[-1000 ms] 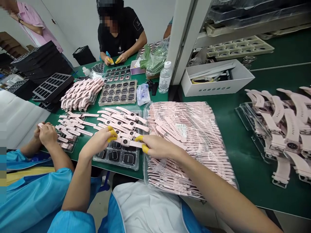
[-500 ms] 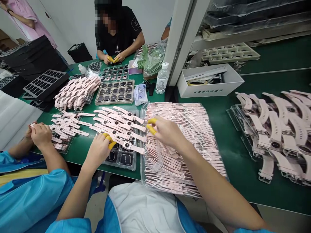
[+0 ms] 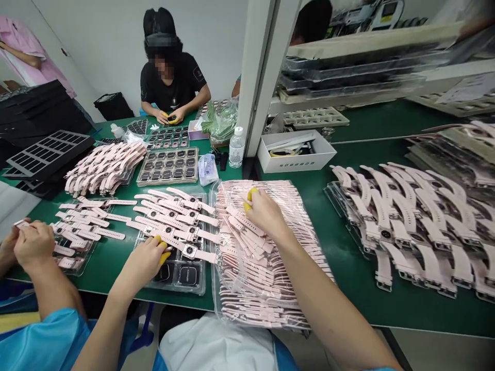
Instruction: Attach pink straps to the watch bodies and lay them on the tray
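My right hand point(image 3: 265, 211), with yellow finger cots on its thumb and index finger, is over a clear bag point(image 3: 216, 304) packed with pink watch straps point(image 3: 266, 304). Its fingertips are closed on what looks like one pink watch strap; some loose straps lie just below. My left hand point(image 3: 145, 260), also in yellow finger cots, is curled at the front of a clear plastic tray point(image 3: 201, 286). What its fingers hold, if anything, is hidden. Pink-strapped watches point(image 3: 170, 230) lie in overlapping rows across that tray, and dark square watch faces point(image 3: 188, 274) show in its front pockets.
A co-worker's hands point(image 3: 34, 247) work at the left, beside more strapped watches point(image 3: 83, 226). Another person point(image 3: 170, 82) sits across the table. A water bottle point(image 3: 236, 148), a white box point(image 3: 294, 154) and a tray of watch faces point(image 3: 168, 166) stand behind; strapped watches point(image 3: 417, 221) are stacked right.
The camera view has shifted, showing more of the right side. My right hand has moved from the strap ends at the tray's edge onto the bag's loose straps. My left hand stays by the tray.
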Motion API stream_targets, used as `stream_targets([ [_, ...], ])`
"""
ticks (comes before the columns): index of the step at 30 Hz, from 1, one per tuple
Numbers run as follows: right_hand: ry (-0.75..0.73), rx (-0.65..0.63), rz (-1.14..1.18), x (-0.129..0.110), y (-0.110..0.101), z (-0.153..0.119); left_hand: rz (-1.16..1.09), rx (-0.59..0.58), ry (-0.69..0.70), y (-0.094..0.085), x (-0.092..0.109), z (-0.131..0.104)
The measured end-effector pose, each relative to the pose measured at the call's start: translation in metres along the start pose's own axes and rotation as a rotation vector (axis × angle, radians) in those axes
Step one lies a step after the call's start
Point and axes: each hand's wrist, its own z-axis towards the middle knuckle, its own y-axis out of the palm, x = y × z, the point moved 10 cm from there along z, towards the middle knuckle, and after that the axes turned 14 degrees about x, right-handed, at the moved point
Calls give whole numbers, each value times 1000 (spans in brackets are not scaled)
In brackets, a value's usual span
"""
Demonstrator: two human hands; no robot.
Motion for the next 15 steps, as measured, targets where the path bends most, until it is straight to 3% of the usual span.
stream_targets([
  [2,79,106,183,0,-13,2,-126,-22,-46,-14,-5,0],
  [4,136,148,524,-6,-17,-3,-275,20,-124,-35,-7,8],
  [5,153,105,733,-14,-13,-8,-361,62,-162,-45,-6,15],
  [7,200,-114,1115,-39,7,-23,-551,153,-194,-56,7,39],
  [9,274,-356,1327,-63,29,-43,-731,225,-157,-51,29,71],
  [10,308,-419,1370,-71,38,-51,-805,256,-137,-43,40,88],
  [13,355,-412,1397,-80,51,-59,-977,343,-33,-14,68,128],
  [15,349,-380,1383,-81,54,-59,-996,408,50,1,80,138],
])
